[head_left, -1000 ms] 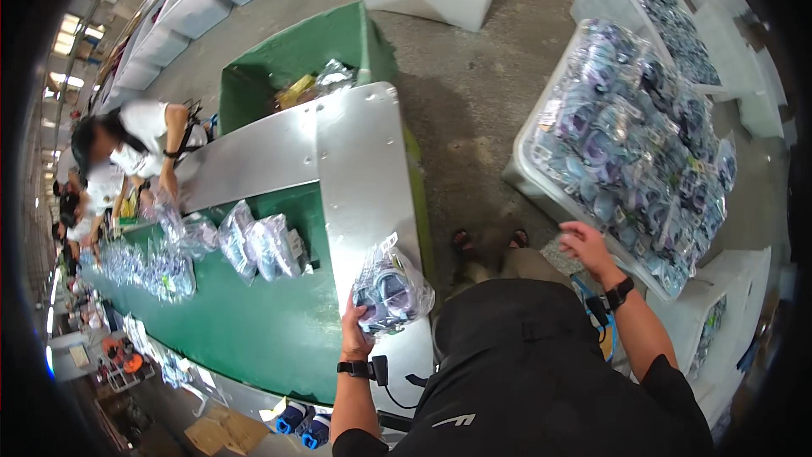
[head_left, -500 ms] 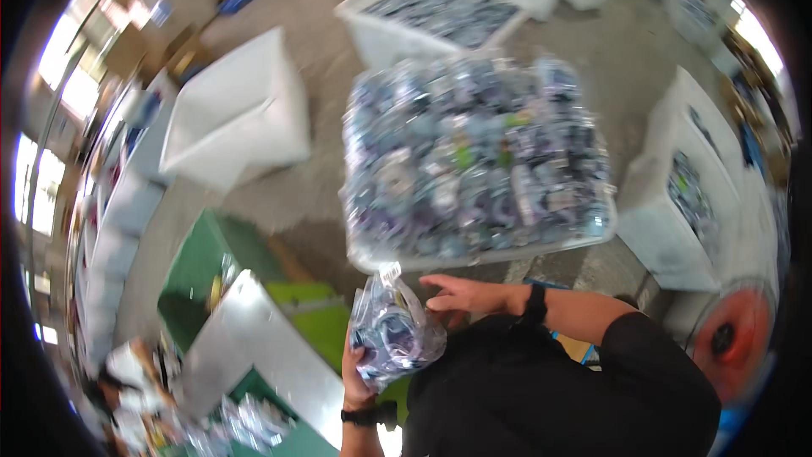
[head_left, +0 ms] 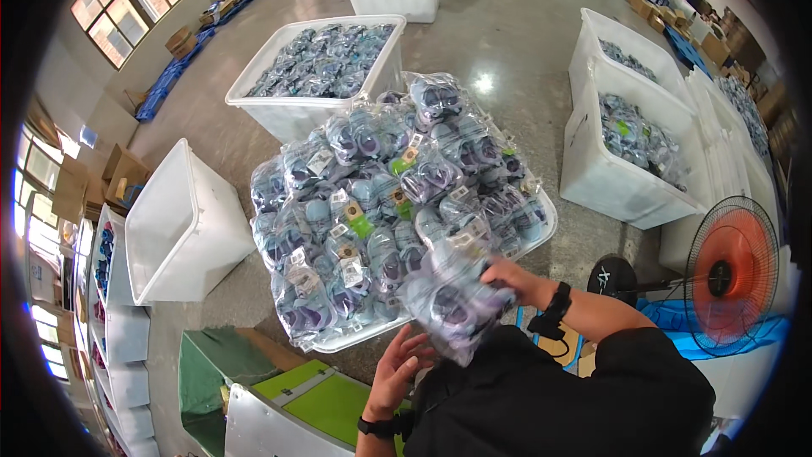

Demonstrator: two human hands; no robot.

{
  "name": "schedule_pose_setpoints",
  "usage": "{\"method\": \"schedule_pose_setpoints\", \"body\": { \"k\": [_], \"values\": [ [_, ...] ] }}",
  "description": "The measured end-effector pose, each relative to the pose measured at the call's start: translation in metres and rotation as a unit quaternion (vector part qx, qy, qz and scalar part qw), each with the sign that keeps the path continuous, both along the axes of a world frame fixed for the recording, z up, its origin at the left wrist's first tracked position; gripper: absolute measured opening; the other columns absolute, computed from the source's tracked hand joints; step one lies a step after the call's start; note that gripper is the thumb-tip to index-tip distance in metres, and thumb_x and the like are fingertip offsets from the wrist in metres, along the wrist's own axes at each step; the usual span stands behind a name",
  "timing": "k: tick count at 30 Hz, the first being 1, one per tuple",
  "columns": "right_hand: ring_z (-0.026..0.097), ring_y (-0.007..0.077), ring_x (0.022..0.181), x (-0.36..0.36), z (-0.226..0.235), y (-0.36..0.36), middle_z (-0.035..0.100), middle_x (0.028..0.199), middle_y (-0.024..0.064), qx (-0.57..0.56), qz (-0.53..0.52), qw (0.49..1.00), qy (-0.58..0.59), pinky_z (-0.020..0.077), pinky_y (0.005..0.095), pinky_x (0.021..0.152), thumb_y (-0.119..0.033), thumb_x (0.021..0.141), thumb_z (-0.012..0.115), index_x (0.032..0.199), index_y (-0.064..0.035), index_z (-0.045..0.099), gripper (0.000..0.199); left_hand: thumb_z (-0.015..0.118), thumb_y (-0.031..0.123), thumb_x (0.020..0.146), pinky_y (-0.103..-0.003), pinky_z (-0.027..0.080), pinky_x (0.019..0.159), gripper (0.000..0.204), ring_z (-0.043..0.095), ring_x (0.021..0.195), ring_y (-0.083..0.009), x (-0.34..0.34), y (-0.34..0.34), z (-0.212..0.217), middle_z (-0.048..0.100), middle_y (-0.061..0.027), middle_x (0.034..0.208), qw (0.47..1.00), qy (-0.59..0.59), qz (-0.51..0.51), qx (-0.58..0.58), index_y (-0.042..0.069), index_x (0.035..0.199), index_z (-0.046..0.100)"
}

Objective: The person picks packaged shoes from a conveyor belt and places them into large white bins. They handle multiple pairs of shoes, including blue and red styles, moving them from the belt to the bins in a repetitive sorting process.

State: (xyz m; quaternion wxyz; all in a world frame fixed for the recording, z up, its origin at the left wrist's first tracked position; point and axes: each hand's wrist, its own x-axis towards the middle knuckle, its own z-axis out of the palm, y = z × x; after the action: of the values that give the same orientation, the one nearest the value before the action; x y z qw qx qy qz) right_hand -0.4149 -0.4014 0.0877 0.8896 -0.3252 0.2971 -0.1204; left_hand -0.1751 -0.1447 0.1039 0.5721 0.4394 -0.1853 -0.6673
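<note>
My right hand [head_left: 518,280] grips the edge of a clear plastic bag of shoes [head_left: 448,300], pale blue with purple insides. The bag hangs over the near edge of a heaped white bin. Beside it, on the left, my left hand [head_left: 400,370] is empty, with its fingers apart. Many similar bagged shoes [head_left: 355,203] fill the bin above its rim [head_left: 359,338]. Some bags carry white labels and green tags.
Behind the heap stands another filled white bin [head_left: 288,118]. A tilted white bin [head_left: 182,228] is at left. White bins [head_left: 626,186] and an orange fan [head_left: 732,275] stand at right. A green container [head_left: 207,381] and metal surface [head_left: 279,427] are near left.
The bag of shoes has passed from my left hand to my right and moved right, toward the heaped bin. My left hand has opened. The view has turned.
</note>
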Motion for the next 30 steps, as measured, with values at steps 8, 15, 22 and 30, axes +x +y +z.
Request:
{"method": "schedule_pose_setpoints", "body": {
  "k": [8,15,22,30],
  "values": [
    [0.071,0.0182,0.085,-0.07,-0.03,-0.104,0.071,0.097,0.0053,0.049,-0.274,0.957,0.079,0.0597,0.0353,0.079,-0.018,0.084,0.07,0.107,-0.0064,0.069,0.026,0.065,0.017,0.1,-0.041,0.057,0.094,0.063,0.065,0.116,-0.0293,0.011,0.056,-0.02,0.06,-0.0205,0.136,0.981,-0.078,0.142,0.103,0.0,0.154,0.039],
    [0.067,0.0158,0.083,-0.087,-0.05,-0.167,0.066,0.089,0.0029,-0.168,-0.208,0.953,0.145,0.0544,0.0328,0.077,-0.022,0.084,0.073,0.105,-0.004,0.066,0.029,0.067,0.027,0.103,-0.041,0.052,0.102,0.059,0.063,0.121,-0.03,0.016,0.146,-0.05,0.061,-0.0149,0.139,0.949,-0.115,0.242,0.165,0.006,0.154,0.045],
    [0.043,0.0401,0.142,-0.064,-0.127,-0.169,0.041,0.157,0.0247,-0.439,-0.093,0.757,0.474,0.0382,0.0471,0.115,-0.035,0.089,0.064,0.16,-0.0021,0.029,0.086,0.07,0.029,0.1,-0.041,0.053,0.096,0.06,0.064,0.118,-0.0281,0.001,0.2,-0.064,0.062,-0.0151,0.138,0.915,-0.19,0.23,0.27,0.008,0.152,0.048],
    [0.047,0.038,0.141,-0.073,-0.131,-0.164,0.044,0.156,0.0234,-0.438,-0.157,0.775,0.429,0.0393,0.0457,0.115,-0.04,0.09,0.069,0.158,-0.0029,0.036,0.084,0.069,0.032,0.101,-0.038,0.054,0.091,0.057,0.063,0.115,-0.0247,-0.004,0.227,-0.059,0.064,-0.0132,0.131,0.903,-0.166,0.242,0.314,0.009,0.15,0.051]
  ]
}}
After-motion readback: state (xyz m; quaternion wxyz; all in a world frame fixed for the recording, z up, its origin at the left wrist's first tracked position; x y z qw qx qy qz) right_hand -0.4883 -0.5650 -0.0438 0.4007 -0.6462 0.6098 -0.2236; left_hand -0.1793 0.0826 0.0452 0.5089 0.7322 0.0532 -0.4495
